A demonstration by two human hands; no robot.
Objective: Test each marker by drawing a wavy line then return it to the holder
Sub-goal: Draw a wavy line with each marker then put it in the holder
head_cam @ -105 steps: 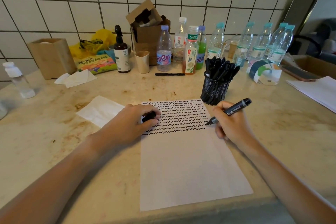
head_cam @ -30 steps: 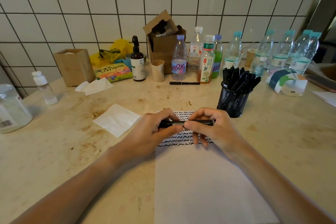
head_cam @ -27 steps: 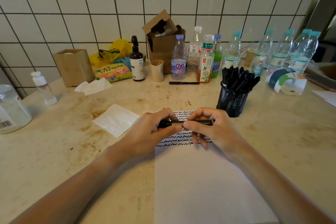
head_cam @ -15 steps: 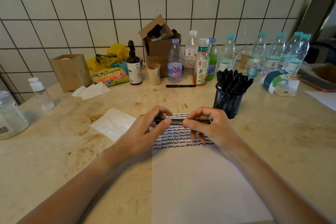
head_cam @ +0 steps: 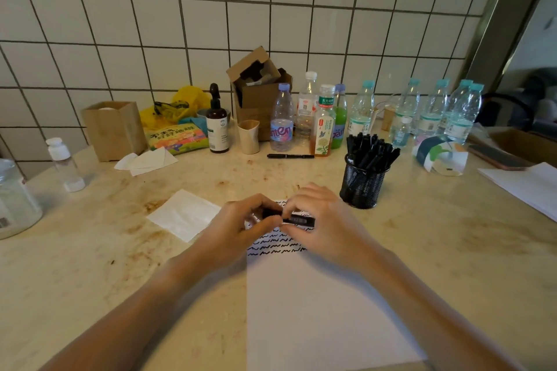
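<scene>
A black marker (head_cam: pixel 297 220) lies level between both hands, just above the white sheet of paper (head_cam: pixel 319 316). My left hand (head_cam: pixel 238 229) pinches its cap end, and my right hand (head_cam: pixel 325 220) pinches its barrel. Rows of black wavy lines (head_cam: pixel 275 245) cover the top of the sheet, partly hidden under the hands. The black mesh holder (head_cam: pixel 361 187), filled with several black markers, stands just right of my right hand.
A loose black pen (head_cam: pixel 291 156) lies behind the paper, a folded white napkin (head_cam: pixel 184 217) to its left. Bottles (head_cam: pixel 324 120), a cardboard box (head_cam: pixel 256 96), a brown spray bottle (head_cam: pixel 217 120) and a cup (head_cam: pixel 248 135) line the tiled wall. More paper (head_cam: pixel 524 187) lies far right.
The right hand stopped drawing and brought the marker to the left hand, which holds the cap. Both hands now hold the marker together; the camera has tilted upward.
</scene>
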